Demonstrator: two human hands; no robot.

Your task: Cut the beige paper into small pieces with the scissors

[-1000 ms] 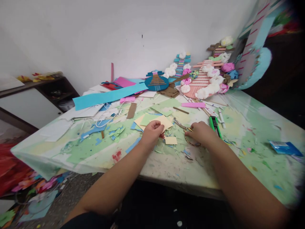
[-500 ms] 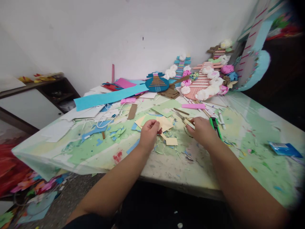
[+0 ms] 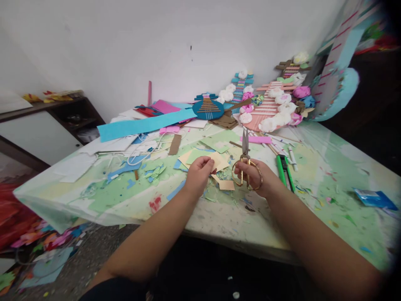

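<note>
My right hand (image 3: 263, 176) is closed around the gold handles of a pair of scissors (image 3: 245, 148), whose blades point up and away from me. Thumb and fingers of my left hand (image 3: 199, 174) are pinched together; whatever lies between them is too small or hidden to make out. Just beyond those fingertips are cream paper pieces (image 3: 222, 161), overlapping green and blue ones. A small cream paper rectangle (image 3: 227, 185) lies on the table between my hands, among thin green scraps.
A green utility knife (image 3: 284, 172) and several markers (image 3: 292, 158) lie right of the scissors. Along the wall stand decorated paper instruments (image 3: 266, 109) and a dark blue oval one (image 3: 208, 109). A long light-blue strip (image 3: 144, 125) crosses the back left. A blue packet (image 3: 374, 198) lies far right.
The scissors have swung from pointing left to pointing away from me, and my right hand has turned with them. My left hand stays pinched in nearly the same place.
</note>
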